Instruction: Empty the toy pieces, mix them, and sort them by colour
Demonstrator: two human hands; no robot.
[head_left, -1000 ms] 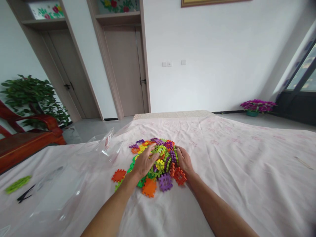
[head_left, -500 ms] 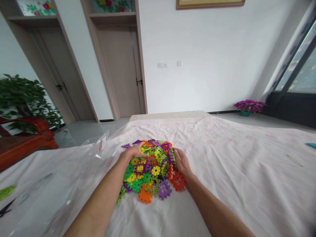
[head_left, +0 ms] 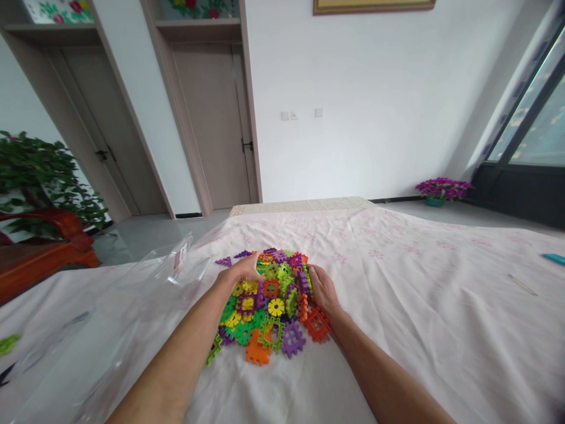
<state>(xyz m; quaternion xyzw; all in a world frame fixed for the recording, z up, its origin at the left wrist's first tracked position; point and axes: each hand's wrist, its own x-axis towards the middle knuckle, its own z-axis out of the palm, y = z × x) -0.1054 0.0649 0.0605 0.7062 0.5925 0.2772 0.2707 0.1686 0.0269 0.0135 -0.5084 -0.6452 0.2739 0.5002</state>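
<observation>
A heap of interlocking plastic building pieces [head_left: 276,307], flower-shaped and square with notched edges, lies on the pale cloth [head_left: 397,330] in purple, green, yellow, orange and red. My left hand [head_left: 244,268] rests on the heap's far left side, thumb spread away from the fingers, whose tips are partly hidden. Against the right side of the heap, my right hand [head_left: 322,287] is cupped with its fingers extended along the upright pieces there. A purple square piece [head_left: 293,338] and an orange one [head_left: 258,347] lie at the near edge.
A clear plastic bag [head_left: 128,306] with a label spreads over the cloth at left. Beyond it lies a green piece [head_left: 9,343], next to a dark pointed object [head_left: 5,374] cut off by the frame. At right are a thin pale stick [head_left: 523,285] and a blue item [head_left: 554,258].
My left hand has shifted slightly inward and away from me over the heap. My right hand stays at the heap's right side. The view has turned slightly right.
</observation>
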